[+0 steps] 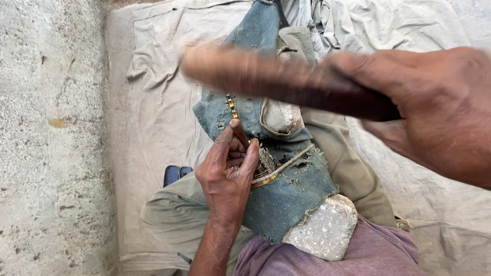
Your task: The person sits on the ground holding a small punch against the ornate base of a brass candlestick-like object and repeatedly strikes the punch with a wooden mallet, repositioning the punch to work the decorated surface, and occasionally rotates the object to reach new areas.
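Head view looking straight down at someone's lap, so here's what I can make out. One left hand [227, 171] sits about dead centre, fingers pinched tight around a thin brown punch [239, 133] that stands tilted toward 12 o'clock, its tip hidden down among the fingers. Right under that hand, touching it, is a small metal piece [265, 164], silvery with toothy, ridged edges and a gold-coloured rim; too small to tell exactly what shape it is. A short strip of gold and dark beads [231, 105] lies just past the punch at 12 o'clock. One right hand [434, 107] fills the 3 o'clock side, wrapped firmly around a smooth, dark wooden stick [286, 84] that stretches toward 10 o'clock, heavily blurred. All of this rests on a frayed, ragged blue denim scrap [291, 189] draped over the legs, with a pale cord [286, 162] across it. One rough, speckled grey stone [325, 227] sits at 5 o'clock, touching the denim's torn edge. Below that, purple cloth [368, 253]. Wrinkled beige canvas [153, 76] covers the ground, and gritty concrete [51, 138] runs down the 9 o'clock side. Plenty of open canvas between the hands and the concrete, apart from a dark blue thing [176, 175] near 8 o'clock.
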